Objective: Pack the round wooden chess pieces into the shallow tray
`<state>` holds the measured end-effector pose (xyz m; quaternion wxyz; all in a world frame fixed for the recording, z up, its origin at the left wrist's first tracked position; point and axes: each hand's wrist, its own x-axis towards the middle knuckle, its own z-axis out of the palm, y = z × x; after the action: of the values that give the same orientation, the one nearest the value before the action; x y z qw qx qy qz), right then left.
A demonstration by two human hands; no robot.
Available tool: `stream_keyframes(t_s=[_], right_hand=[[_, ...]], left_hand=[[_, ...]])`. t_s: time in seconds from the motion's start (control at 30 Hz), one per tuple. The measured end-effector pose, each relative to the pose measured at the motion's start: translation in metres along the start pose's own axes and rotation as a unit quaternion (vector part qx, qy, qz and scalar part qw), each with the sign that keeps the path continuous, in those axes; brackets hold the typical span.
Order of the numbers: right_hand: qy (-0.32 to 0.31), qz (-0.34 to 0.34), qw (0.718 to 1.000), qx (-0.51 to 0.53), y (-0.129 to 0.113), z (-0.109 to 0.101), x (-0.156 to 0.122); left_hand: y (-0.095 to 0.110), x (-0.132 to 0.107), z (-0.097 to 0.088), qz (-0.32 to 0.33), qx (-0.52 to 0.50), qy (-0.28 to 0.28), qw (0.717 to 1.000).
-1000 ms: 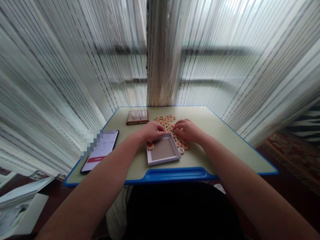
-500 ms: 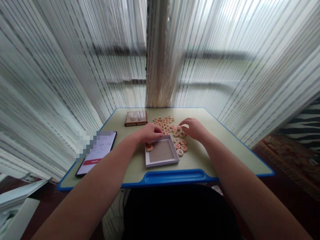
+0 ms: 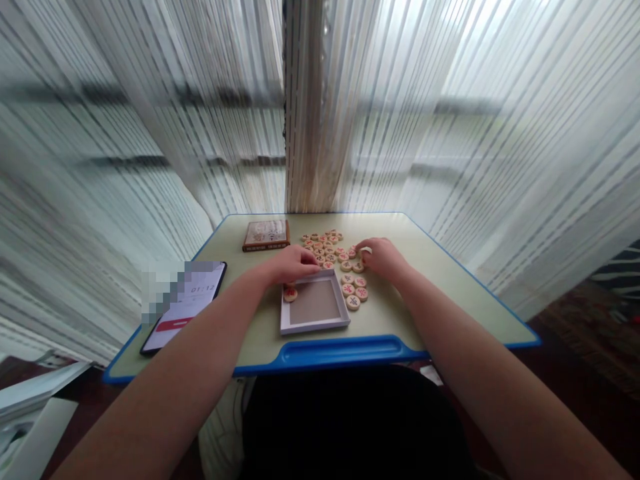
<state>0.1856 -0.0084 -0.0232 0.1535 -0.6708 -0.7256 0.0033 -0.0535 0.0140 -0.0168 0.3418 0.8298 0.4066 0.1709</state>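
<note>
A shallow white box tray [image 3: 314,325] with a brown bottom lies near the front of the small table [image 3: 450,293]. My left hand [image 3: 290,264] rests at the tray's far left corner, fingers curled against its rim. One round wooden piece [image 3: 290,294] lies just left of the tray. Several round wooden chess pieces [image 3: 330,250] with red and dark marks are scattered beyond and right of the tray. My right hand [image 3: 381,256] sits on the right edge of that pile, fingers bent and pinched over a piece.
A brown box lid [image 3: 267,235] lies at the table's back left. A phone [image 3: 185,305] with a lit timer screen sits at the left edge. Striped sheer curtains [image 3: 310,120] hang close behind the table. A blue groove [image 3: 340,348] runs along the front edge.
My right hand has drawn back from the tray's far edge to the right side of the pile. The left hand stays at the tray corner. The camera has swung a little.
</note>
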Motion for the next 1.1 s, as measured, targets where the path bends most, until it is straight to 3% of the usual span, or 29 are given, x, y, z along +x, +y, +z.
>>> stream_keyframes(t_s=[0.7, 0.97, 1.1], right_hand=[[0.004, -0.028, 0.999, 0.044, 0.002, 0.009, 0.007], [-0.001, -0.082, 0.995, 0.049, 0.006, 0.009, 0.010], [0.006, -0.062, 0.997, 0.048, 0.004, 0.007, 0.010]], left_hand=[[0.001, 0.000, 0.000, -0.008, 0.010, -0.012, 1.000], [0.003, -0.002, -0.002, -0.011, 0.020, -0.011, 1.000], [0.006, -0.004, -0.002, -0.020, 0.021, -0.014, 0.999]])
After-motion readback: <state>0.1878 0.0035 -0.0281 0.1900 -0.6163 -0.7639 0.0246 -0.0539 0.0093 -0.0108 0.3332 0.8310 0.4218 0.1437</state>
